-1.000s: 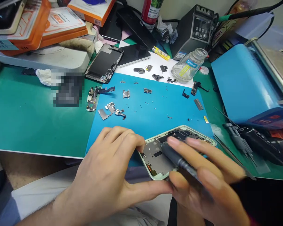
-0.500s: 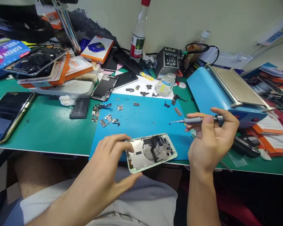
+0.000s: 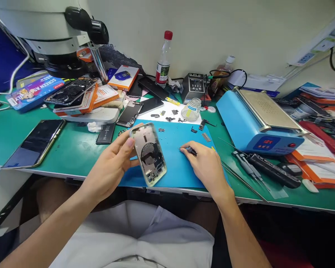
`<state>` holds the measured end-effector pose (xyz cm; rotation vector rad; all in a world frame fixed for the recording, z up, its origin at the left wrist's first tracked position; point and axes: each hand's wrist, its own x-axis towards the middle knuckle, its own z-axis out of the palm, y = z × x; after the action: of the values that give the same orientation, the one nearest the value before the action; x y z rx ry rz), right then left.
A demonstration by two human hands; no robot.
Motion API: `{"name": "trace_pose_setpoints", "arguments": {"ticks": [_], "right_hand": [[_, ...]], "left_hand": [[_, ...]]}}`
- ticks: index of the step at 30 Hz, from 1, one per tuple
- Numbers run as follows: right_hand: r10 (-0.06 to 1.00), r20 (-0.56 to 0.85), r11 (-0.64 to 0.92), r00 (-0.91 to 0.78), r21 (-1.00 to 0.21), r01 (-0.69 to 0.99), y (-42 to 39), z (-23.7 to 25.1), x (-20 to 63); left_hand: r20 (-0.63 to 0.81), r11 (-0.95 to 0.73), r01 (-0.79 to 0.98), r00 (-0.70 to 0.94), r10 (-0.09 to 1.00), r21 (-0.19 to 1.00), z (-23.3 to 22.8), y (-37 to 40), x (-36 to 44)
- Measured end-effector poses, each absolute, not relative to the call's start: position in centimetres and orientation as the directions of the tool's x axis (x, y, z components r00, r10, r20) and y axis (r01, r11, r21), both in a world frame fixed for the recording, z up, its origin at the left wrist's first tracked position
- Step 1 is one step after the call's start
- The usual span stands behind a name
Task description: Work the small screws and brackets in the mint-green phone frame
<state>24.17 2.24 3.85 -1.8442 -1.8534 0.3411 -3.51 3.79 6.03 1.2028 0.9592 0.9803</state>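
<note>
My left hand (image 3: 115, 162) grips an opened phone housing (image 3: 148, 152) by its upper left edge, thumb on the inside. The pale green frame is tilted upright above the blue mat (image 3: 173, 169), its inner side with a round charging coil facing me. My right hand (image 3: 205, 163) is closed low over the mat. Between its fingers shows the dark end of a screwdriver (image 3: 191, 150); the rest is hidden in the hand. Thumb and forefinger meet at a tiny metal piece (image 3: 179, 148), too small to name.
Small phone parts (image 3: 170, 119) lie behind the mat near a glass jar (image 3: 191, 109). A blue heating plate (image 3: 257, 119), screwdrivers (image 3: 248, 167) and tweezers (image 3: 244, 180) are to the right. At left are a dark phone (image 3: 35, 143), a battery (image 3: 105, 134) and an overhanging microscope (image 3: 58, 41).
My left hand has raised and turned the housing from flat to steep. My right hand has moved left and down to the mat, and the screwdriver's shaft is no longer visible. The view has shifted.
</note>
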Motion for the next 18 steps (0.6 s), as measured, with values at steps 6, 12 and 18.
{"name": "trace_pose_setpoints", "arguments": {"ticks": [6, 12, 18], "right_hand": [[0.979, 0.193, 0.05, 0.062, -0.524, 0.85, 1.9, 4.1, 25.4], [0.936, 0.284, 0.037, 0.208, -0.665, 0.746, -0.1, 5.4, 26.4], [0.948, 0.279, 0.111, 0.152, -0.738, 0.666, -2.4, 7.5, 24.9]], "left_hand": [[0.003, -0.098, 0.177, 0.469, 0.883, 0.979, 7.1, 8.0, -2.0], [0.044, -0.402, 0.349, 0.707, 0.705, 0.847, 6.2, 8.5, 1.0], [0.135, -0.472, 0.335, 0.683, 0.718, 0.816, 5.3, 5.7, 2.0]]}}
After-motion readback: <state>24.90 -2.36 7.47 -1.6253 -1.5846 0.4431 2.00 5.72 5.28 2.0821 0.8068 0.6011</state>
